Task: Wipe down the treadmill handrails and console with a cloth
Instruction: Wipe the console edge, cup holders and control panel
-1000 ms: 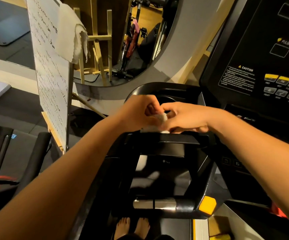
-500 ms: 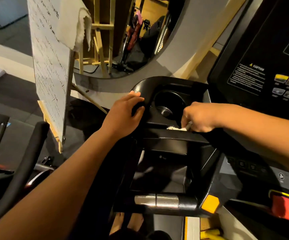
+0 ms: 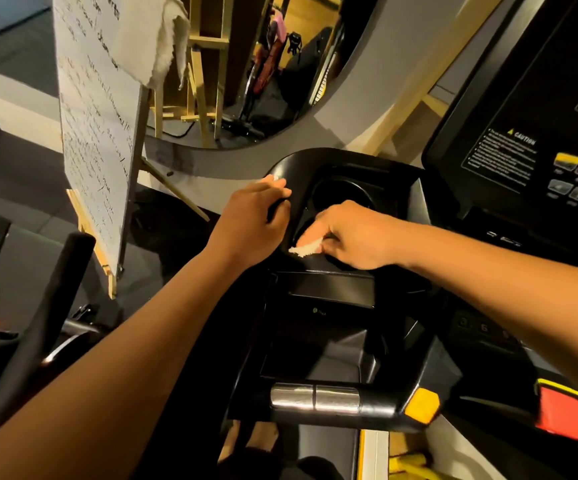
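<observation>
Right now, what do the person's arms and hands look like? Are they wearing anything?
Nothing is worn that shows. The left grip and right grip are ungloved hands with no rings showing. The left forearm and right forearm carry no sleeve, watch or band as far as the picture reaches.

The left hand (image 3: 253,220) gripped the left rim of the treadmill tray (image 3: 315,161) at mid-frame. Just right of it, the right hand (image 3: 356,237) pinched a cloth (image 3: 304,250) below the cup holder (image 3: 343,195). The console (image 3: 522,133) stood upper right, the whiteboard (image 3: 97,133) upper left, and the handrail grip (image 3: 315,396) lower centre.
</observation>
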`<action>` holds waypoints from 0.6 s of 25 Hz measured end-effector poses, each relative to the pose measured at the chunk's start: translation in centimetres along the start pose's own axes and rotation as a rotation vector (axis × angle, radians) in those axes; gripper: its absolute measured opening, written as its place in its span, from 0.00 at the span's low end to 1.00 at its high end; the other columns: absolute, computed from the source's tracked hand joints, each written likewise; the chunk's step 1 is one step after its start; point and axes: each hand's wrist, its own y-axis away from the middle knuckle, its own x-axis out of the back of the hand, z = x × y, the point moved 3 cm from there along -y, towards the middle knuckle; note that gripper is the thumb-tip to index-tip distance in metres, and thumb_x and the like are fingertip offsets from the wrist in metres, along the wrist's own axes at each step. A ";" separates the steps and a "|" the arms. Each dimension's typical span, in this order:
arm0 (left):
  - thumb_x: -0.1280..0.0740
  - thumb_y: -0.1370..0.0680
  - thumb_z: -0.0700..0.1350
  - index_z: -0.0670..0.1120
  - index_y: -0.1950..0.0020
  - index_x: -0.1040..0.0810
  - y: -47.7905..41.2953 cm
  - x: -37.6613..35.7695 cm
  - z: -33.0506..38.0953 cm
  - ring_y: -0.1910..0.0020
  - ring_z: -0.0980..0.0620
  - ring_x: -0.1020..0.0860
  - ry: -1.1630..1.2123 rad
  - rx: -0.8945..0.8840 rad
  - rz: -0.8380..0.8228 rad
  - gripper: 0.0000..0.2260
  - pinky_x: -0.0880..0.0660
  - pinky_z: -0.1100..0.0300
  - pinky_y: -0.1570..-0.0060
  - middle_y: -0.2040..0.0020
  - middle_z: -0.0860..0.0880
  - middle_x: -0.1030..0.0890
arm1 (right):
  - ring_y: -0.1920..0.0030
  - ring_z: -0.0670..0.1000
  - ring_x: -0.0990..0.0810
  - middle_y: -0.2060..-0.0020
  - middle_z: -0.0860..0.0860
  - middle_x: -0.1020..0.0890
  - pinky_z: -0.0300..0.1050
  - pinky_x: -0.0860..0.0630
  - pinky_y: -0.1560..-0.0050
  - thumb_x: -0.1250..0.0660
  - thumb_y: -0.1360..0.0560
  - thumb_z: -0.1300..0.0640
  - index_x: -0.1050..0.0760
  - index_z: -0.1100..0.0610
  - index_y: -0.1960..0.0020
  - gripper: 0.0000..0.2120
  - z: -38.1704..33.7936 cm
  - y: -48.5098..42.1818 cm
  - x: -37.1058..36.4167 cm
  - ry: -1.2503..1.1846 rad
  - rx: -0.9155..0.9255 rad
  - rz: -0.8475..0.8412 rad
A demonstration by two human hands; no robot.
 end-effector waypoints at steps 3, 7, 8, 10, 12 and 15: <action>0.38 0.21 0.40 0.42 0.36 0.22 0.3 0.1 -0.1 0.29 0.49 0.31 -0.001 -0.003 -0.031 0.14 0.42 0.67 0.32 0.32 0.43 0.25 | 0.57 0.48 0.19 0.59 0.48 0.15 0.35 0.24 0.53 0.39 0.30 0.69 0.16 0.51 0.52 0.19 1.2 0.7 1.0 0.279 -0.098 -0.254; 0.39 0.20 0.40 0.42 0.34 0.23 0.3 0.2 0.1 0.27 0.50 0.33 -0.030 -0.003 -0.045 0.15 0.45 0.68 0.31 0.31 0.44 0.26 | 0.61 0.53 0.26 0.70 0.49 0.30 0.37 0.38 0.72 0.39 0.28 0.66 0.28 0.58 0.64 0.08 2.7 2.3 1.2 0.727 -0.222 -0.534; 0.39 0.20 0.40 0.42 0.34 0.23 0.3 0.3 0.1 0.27 0.50 0.33 -0.034 -0.003 -0.045 0.15 0.46 0.68 0.31 0.30 0.44 0.26 | 0.59 0.55 0.26 0.69 0.49 0.29 0.36 0.35 0.70 0.38 0.27 0.64 0.29 0.56 0.65 0.09 2.8 2.6 1.0 0.784 -0.249 -0.581; 0.39 0.20 0.40 0.42 0.34 0.23 0.3 0.2 0.1 0.28 0.49 0.33 -0.032 -0.006 -0.042 0.15 0.45 0.67 0.31 0.31 0.44 0.26 | 0.55 0.56 0.22 0.61 0.50 0.22 0.41 0.25 0.60 0.34 0.27 0.60 0.24 0.55 0.59 0.03 1.5 3.2 2.4 0.858 -0.331 -0.625; 0.39 0.20 0.40 0.41 0.36 0.22 0.2 0.2 0.1 0.28 0.49 0.32 -0.026 -0.014 -0.027 0.15 0.43 0.65 0.31 0.32 0.43 0.25 | 0.58 0.54 0.22 0.61 0.50 0.22 0.46 0.23 0.58 0.31 0.27 0.55 0.23 0.53 0.54 0.03 0.5 3.5 6.5 0.845 -0.450 -0.436; 0.38 0.20 0.41 0.41 0.37 0.21 0.1 0.1 0.1 0.30 0.48 0.30 -0.027 -0.022 -0.006 0.13 0.40 0.64 0.31 0.34 0.43 0.23 | 0.62 0.57 0.23 0.65 0.52 0.25 0.48 0.24 0.62 0.30 0.30 0.52 0.23 0.55 0.56 0.08 0.5 3.7 11.9 0.912 -0.431 0.062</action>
